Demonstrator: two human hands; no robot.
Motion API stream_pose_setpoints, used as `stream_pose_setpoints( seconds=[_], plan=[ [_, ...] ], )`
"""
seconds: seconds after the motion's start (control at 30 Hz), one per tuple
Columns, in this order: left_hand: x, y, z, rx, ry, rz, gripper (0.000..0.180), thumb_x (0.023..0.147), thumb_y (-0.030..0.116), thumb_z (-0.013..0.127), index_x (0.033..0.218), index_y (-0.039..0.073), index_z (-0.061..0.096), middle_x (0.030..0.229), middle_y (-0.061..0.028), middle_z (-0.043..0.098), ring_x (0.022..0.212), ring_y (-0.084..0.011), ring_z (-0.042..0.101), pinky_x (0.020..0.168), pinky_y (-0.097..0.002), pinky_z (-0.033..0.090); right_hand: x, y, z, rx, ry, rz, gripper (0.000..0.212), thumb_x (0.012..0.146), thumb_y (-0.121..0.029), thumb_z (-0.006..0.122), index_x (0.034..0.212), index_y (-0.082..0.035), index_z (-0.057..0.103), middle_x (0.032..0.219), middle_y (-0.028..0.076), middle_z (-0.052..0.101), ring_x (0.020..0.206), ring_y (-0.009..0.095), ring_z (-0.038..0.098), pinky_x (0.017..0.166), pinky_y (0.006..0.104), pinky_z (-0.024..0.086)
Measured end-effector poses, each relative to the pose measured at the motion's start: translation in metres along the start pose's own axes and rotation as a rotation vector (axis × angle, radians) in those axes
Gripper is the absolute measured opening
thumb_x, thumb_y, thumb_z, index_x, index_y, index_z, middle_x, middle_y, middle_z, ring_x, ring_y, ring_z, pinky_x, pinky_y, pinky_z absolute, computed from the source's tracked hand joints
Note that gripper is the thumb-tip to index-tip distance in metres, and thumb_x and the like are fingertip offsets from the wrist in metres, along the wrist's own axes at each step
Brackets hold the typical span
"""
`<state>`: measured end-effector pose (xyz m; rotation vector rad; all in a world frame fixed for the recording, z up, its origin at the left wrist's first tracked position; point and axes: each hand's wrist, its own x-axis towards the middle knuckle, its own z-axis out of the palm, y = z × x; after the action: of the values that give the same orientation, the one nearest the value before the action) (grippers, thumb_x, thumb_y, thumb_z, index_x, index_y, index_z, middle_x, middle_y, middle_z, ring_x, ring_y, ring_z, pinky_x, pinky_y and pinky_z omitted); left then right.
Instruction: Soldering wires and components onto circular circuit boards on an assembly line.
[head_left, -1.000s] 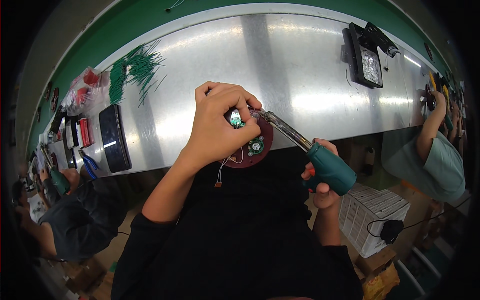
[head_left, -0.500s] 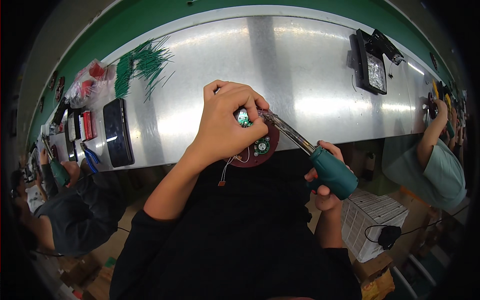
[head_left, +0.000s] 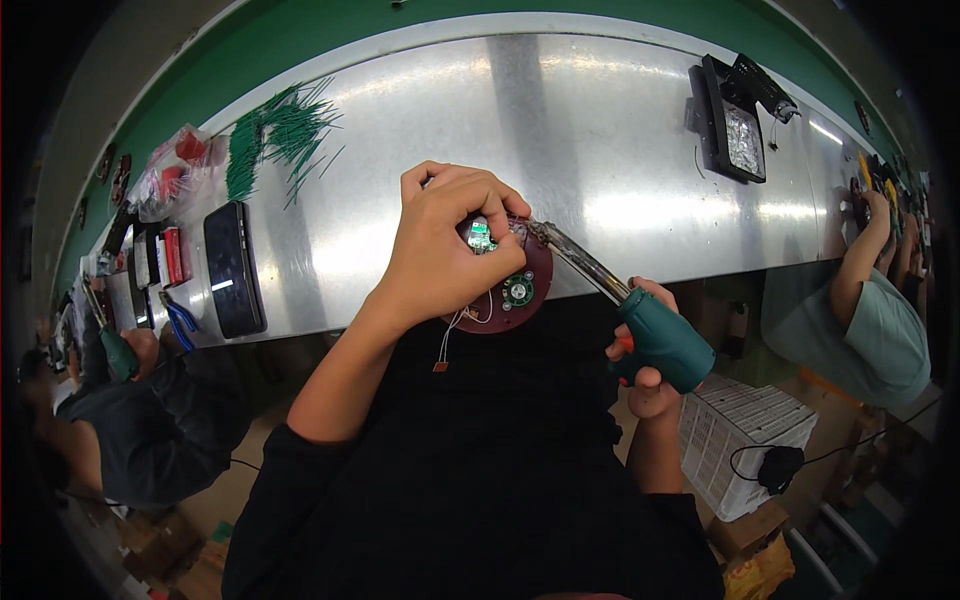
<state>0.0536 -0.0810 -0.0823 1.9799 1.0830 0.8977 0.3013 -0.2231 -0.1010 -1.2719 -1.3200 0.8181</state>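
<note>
At the near edge of the metal bench is a dark red round housing (head_left: pixel 536 272) with a green circuit board (head_left: pixel 481 236) and a round green part (head_left: pixel 518 290) in it. My left hand (head_left: pixel 455 235) curls over it, thumb and forefinger bent together at its right side; what the fingertips pinch is partly hidden. Thin white wires with a small brown tab (head_left: pixel 440 367) hang from the near side. My right hand (head_left: pixel 650 345) is wrapped around a green-handled soldering gun (head_left: pixel 668 340), its metal tip close to my left fingertips.
Green thin wires (head_left: pixel 290 135), a phone (head_left: pixel 233 270), blue pliers (head_left: pixel 179 320) and a plastic bag with red pieces (head_left: pixel 172 180) lie on the left. A black box (head_left: pixel 735 135) stands far right. Co-workers sit on both sides; a white crate (head_left: pixel 745 445) is below right.
The soldering gun's tip sits slightly farther from my left thumb. Otherwise the view has shifted a little, and both hands keep their grip.
</note>
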Motion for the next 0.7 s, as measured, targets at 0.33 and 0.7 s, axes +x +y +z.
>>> stream_pose_setpoints(
  seconds=[0.33,0.7],
  plan=[
    [-0.0006,0.0005,-0.0002,0.034,-0.017,0.021,0.016,0.072,0.010,0.071,0.069,0.013,0.055,0.097,0.0000,0.077,0.103,-0.0185,0.066,0.110,-0.0416,0.029,-0.0009,0.0009,-0.0005,-0.016,-0.019,-0.022,0.071,0.096,-0.070,0.061,0.082,-0.002,0.074,0.062,0.000,0.067,0.072,0.022,0.073,0.109,0.0566,0.049],
    [-0.0022,0.0008,-0.0016,0.037,-0.022,0.037,0.015,0.073,0.010,0.070,0.071,0.013,0.055,0.098,0.0009,0.077,0.105,-0.0187,0.065,0.110,-0.0418,0.029,-0.0030,0.0057,-0.0057,-0.018,-0.042,-0.038,0.070,0.094,-0.069,0.066,0.086,0.001,0.075,0.062,0.004,0.067,0.073,0.024,0.074,0.099,0.0506,0.057]
  ],
)
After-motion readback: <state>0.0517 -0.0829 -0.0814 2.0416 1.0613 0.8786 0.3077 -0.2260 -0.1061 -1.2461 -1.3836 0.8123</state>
